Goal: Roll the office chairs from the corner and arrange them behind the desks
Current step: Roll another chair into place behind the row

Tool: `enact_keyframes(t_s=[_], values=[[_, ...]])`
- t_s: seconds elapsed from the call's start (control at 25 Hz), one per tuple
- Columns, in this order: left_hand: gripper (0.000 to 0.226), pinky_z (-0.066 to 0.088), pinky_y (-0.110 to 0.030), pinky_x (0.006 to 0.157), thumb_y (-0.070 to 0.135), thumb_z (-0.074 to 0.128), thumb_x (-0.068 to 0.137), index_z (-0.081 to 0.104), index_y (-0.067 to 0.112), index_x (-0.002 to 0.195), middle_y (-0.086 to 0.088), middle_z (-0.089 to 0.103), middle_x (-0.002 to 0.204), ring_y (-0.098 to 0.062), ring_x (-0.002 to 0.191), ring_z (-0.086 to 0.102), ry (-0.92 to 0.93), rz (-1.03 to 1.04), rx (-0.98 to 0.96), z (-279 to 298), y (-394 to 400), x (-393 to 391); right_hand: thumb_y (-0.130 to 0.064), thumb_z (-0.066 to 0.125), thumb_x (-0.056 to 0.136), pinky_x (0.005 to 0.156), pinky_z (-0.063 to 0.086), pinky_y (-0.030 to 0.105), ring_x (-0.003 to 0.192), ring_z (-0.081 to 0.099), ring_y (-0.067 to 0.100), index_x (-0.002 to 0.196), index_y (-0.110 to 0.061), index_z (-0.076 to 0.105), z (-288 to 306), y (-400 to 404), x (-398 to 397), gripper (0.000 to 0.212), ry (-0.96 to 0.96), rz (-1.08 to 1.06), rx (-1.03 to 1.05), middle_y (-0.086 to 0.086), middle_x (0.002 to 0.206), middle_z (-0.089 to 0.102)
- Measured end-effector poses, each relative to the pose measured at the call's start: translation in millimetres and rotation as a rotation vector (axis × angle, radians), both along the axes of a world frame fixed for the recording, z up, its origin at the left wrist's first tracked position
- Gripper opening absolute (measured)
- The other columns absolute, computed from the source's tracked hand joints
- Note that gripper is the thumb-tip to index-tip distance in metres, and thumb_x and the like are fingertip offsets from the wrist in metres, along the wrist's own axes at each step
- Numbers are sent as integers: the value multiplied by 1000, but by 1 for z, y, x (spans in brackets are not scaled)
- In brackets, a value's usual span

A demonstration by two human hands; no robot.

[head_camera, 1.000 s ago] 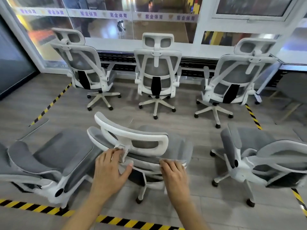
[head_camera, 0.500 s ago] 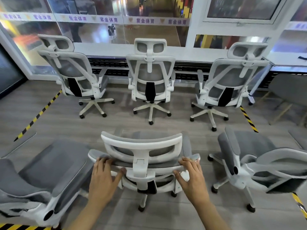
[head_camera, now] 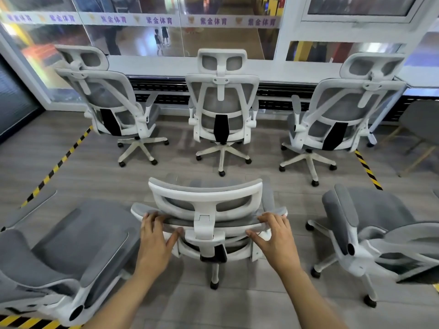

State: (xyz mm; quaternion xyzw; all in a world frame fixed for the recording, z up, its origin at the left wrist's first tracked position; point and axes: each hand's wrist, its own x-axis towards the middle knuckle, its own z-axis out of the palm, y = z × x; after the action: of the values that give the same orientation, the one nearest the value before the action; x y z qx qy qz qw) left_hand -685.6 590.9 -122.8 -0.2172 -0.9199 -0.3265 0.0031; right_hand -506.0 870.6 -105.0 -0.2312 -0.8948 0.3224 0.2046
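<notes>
Both grips clasp the top edge of the white-framed grey mesh office chair (head_camera: 209, 210): left hand (head_camera: 155, 236), right hand (head_camera: 275, 238). Three matching chairs (head_camera: 222, 110) stand at twelve o'clock, backs toward the camera.

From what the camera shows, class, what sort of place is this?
Probably an office or training room beside a sports hall: mesh office chairs face a long white desk, and glass windows behind it overlook a court.
</notes>
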Motion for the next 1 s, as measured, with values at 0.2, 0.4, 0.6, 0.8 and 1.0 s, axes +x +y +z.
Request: enact_keyframes(t_s=[0.2, 0.4, 0.6, 0.8, 1.0], values=[[54, 30, -50, 115, 54, 60, 86, 53, 16, 123, -11, 40, 144, -29, 143, 27, -9, -24, 0, 3, 4, -20, -54, 75, 79, 91, 35, 16, 106, 40, 4, 106, -28, 59, 3, -1, -14, 40, -5, -41, -29, -22, 107, 53], [55, 25, -47, 119, 52, 63, 86, 52, 18, 128, -13, 31, 152, -29, 146, 20, -94, -4, 0, 7, 5, -29, -54, 74, 80, 88, 36, 19, 106, 40, 6, 106, -27, 59, 4, 4, -25, 40, -47, -24, -22, -18, 107, 55], [58, 14, -52, 120, 47, 55, 93, 40, 25, 145, -15, 22, 160, -33, 150, 13, -12, -77, -360, 18, -1, -35, -47, 70, 87, 94, 45, 35, 111, 51, 19, 111, -24, 65, 14, 9, -30, 34, -164, 27, 87, -8, 113, 63], [54, 40, -51, 104, 40, 51, 81, 56, 19, 130, -14, 54, 136, -40, 126, 49, 60, -34, -347, 50, -13, -3, -31, 65, 92, 94, 45, 39, 108, 58, 21, 122, -23, 63, 39, -21, -30, 31, -103, -15, 120, -6, 112, 68], [36, 41, -44, 96, 32, 57, 85, 57, 24, 120, -3, 56, 126, -29, 114, 52, 106, 52, -262, 76, -46, 30, -23, 64, 91, 91, 45, 36, 101, 53, 17, 122, -24, 62, 63, -89, -50, 31, 65, 125, 100, -7, 108, 66]])
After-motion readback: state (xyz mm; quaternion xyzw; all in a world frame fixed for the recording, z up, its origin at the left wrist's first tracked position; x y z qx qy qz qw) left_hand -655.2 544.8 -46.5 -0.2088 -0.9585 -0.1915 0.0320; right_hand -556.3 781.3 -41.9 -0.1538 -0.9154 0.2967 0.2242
